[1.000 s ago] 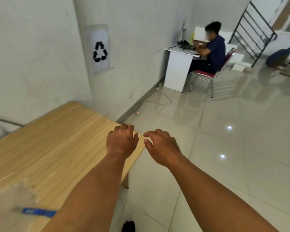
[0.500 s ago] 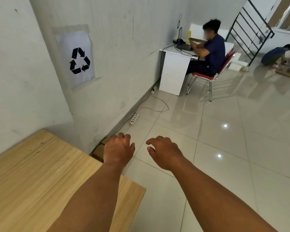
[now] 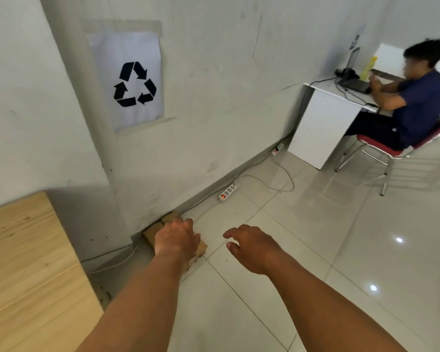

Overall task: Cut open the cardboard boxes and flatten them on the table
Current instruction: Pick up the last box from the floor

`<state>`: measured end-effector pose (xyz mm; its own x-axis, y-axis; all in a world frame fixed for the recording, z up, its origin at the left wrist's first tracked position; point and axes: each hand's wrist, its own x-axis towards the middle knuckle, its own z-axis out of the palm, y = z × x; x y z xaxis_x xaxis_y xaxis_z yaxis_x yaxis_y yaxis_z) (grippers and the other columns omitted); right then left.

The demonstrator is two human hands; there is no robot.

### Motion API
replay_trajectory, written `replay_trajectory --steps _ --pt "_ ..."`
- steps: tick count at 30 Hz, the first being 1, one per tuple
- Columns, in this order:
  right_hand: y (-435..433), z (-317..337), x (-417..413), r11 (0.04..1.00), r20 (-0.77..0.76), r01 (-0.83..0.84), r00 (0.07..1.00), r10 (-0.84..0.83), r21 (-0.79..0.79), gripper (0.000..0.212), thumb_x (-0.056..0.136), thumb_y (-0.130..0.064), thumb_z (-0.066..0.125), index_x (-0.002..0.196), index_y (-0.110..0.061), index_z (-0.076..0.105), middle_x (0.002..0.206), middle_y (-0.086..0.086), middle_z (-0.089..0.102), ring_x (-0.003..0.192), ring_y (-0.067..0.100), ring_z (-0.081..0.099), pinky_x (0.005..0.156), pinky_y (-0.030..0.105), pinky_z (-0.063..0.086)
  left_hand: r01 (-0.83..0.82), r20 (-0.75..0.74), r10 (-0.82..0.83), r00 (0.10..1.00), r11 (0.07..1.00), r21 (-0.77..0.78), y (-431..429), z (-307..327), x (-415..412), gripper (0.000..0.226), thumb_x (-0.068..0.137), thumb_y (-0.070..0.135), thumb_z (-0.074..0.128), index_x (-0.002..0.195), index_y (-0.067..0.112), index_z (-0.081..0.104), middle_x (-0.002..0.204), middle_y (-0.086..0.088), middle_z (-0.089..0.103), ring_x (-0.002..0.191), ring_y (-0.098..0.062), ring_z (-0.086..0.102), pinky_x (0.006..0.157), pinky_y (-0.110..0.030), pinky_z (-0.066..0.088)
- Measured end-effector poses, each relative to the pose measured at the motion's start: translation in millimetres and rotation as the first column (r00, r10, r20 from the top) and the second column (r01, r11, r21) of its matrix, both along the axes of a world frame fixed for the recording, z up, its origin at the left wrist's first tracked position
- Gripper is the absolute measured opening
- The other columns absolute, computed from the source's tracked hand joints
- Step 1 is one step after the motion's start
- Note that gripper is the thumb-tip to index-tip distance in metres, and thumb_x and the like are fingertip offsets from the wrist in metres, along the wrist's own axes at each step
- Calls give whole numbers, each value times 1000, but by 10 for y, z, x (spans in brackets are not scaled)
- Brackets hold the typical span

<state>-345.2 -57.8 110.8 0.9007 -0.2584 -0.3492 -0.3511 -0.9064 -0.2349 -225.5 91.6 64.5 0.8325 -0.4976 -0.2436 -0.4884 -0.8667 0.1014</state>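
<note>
Brown cardboard boxes (image 3: pixel 155 231) lie on the tiled floor against the wall, below a recycling sign. My left hand (image 3: pixel 176 239) reaches out over them with fingers spread and hides most of them; it holds nothing. My right hand (image 3: pixel 252 246) is stretched out to the right of the boxes, over bare tiles, palm down, fingers apart and empty. The wooden table (image 3: pixel 23 270) fills the lower left, its corner to the left of my left forearm.
A white power strip (image 3: pixel 228 191) with cables lies on the floor along the wall beyond the boxes. A person (image 3: pixel 414 102) sits on a red chair (image 3: pixel 391 151) at a white desk (image 3: pixel 323 123) at the far right. Glossy tiles stretch to the right.
My view has swung right and down off the table toward the wall. The boxes on the floor have come into sight, and both hands have reached forward toward them.
</note>
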Motion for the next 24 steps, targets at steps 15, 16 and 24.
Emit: replay_trajectory --steps 15,16,24 --pt "-1120 -563 2022 963 -119 -257 957 266 86 41 104 -41 39 144 -36 44 143 -1 50 128 22 48 104 42 44 -309 -206 312 928 950 46 -884 -438 1478 46 102 45 44 141 20 48 138 -5 50 129 -25 48 99 -38 46" --pt "-1164 -609 2176 960 -124 -265 953 275 91 41 104 -41 39 145 -36 44 143 -1 50 129 22 47 104 42 44 -315 -215 320 923 947 57 -922 -473 1595 46 102 45 44 141 20 48 138 -5 50 129 -25 48 100 -38 46" --pt "-1309 -1260 3161 904 -203 -398 883 424 154 41 104 -40 38 145 -36 42 143 0 50 129 23 45 104 40 43 -478 -328 492 806 869 128 -998 -931 2198 49 102 47 46 143 21 44 145 -6 45 133 -26 45 103 -40 44"
